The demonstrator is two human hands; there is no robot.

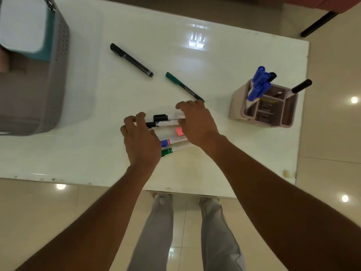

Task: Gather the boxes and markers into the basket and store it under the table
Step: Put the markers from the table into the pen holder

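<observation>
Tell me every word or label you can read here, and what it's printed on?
None can be read.
Green pen: pale print along the barrel, too blurred.
Bundled markers between the left hand and right hand: label bands, too small.
Black pen: no visible print.

We note a glossy, smooth white worktop (224, 55) reflecting light; a perforated grey plastic basket (58, 75); a matt beige plastic pen holder (237, 106); and glossy polished floor tiles (328, 133).

Bare forearms, no sleeves; light grey trousers (162, 227), creased knees.
</observation>
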